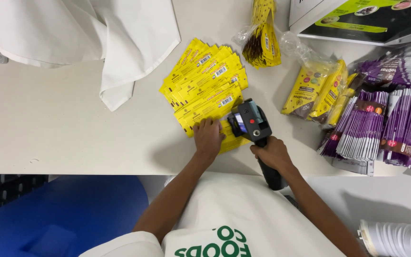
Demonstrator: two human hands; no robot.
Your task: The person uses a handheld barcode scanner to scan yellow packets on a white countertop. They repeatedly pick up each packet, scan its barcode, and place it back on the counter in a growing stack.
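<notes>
Right hand (272,153) clenched round handheld printer (252,123); left hand (208,137) flat, pinning yellow pouches (205,83) just beside its nozzle; fanned row beyond looks pending.

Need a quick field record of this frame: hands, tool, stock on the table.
left hand: pressed flat on the fanned yellow pouches
right hand: gripping the black handheld device by its handle
device position: head over the near edge of the yellow fan, beside the left hand
right side: purple pouch stacks, bagged yellow pouches
top left: white cloth
surface: white table
</notes>
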